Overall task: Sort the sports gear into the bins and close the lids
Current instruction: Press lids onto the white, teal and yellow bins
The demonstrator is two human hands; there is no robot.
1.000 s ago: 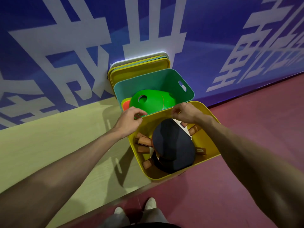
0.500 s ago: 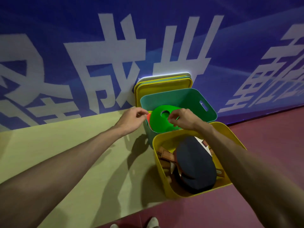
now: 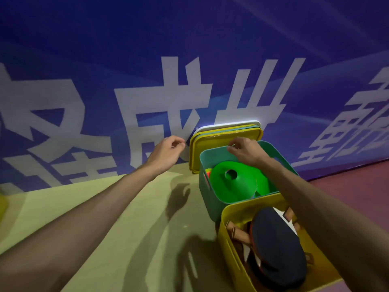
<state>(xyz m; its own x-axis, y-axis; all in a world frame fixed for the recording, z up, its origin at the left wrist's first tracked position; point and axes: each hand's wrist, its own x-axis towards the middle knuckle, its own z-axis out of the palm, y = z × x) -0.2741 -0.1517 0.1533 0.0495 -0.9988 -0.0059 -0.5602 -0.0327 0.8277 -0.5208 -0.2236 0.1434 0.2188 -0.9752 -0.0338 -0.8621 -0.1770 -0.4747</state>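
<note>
- Both hands empty, fingers loosely curled: left hand (image 3: pixel 166 151), right hand (image 3: pixel 244 149)
- Lids (image 3: pixel 226 133) lean at twelve o'clock of the teal bin (image 3: pixel 205 182); grip the front one by both edges; lift straight

**Courtside at an indoor sports hall**

And here we are at the edge of a sports venue, by every sign. Filling the far side is a blue banner (image 3: pixel 189 60) with huge white characters, the sort that rings a playing area. Underfoot, the floor (image 3: pixel 105 207) is yellow-green on the left, meeting a dark red surface (image 3: pixel 357 186) on the right. And there's the gear: a green bin (image 3: pixel 205 186) holding flat green training cones (image 3: pixel 231 182), a yellow bin (image 3: pixel 229 249) nearer, stacked with table tennis paddles (image 3: pixel 277 245), and lids (image 3: pixel 221 133) leaning against the banner.
</note>
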